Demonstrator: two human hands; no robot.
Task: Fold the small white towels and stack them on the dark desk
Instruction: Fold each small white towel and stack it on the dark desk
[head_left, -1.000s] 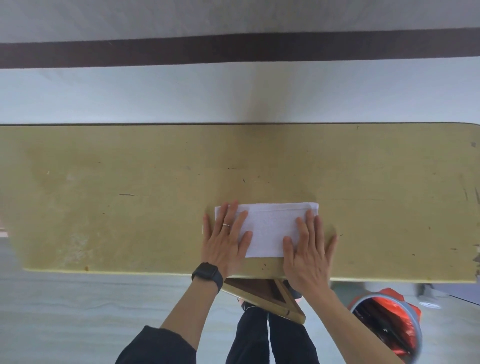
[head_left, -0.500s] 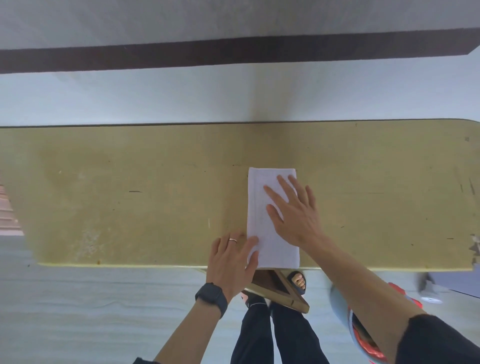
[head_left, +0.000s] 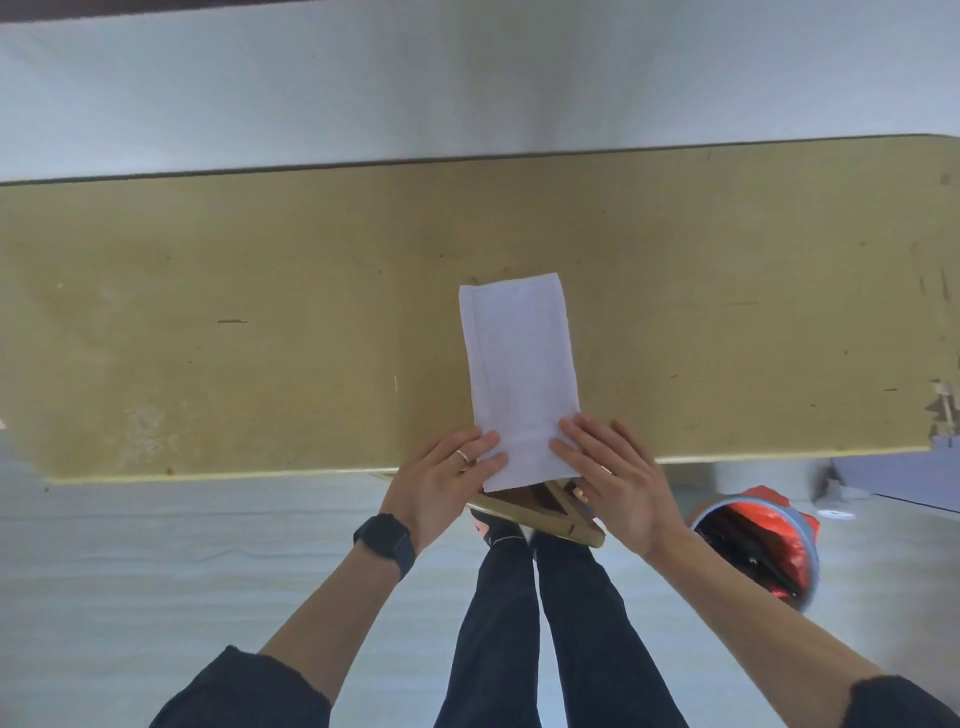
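Yellowish tabletop (head_left: 260, 322) bore a folded white towel (head_left: 519, 374), likely limp and light. Left hand (head_left: 441, 483) and right hand (head_left: 613, 478) laid near-straight fingers on its near corners, the sensible hold.

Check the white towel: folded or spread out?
Folded: the towel lies as a narrow strip on the table; left hand and right hand touch its near end.

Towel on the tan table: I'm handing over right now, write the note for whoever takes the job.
White towel: a long narrow strip lying lengthwise away from the person on the tan table, near end overhanging the front edge.
Left hand: straight fingers rest on the towel's near left corner.
Right hand: straight fingers on the near right corner.
Done: folded to a strip.
Left: probably fold it shorter, then stack it; no stack or dark desk is in view.
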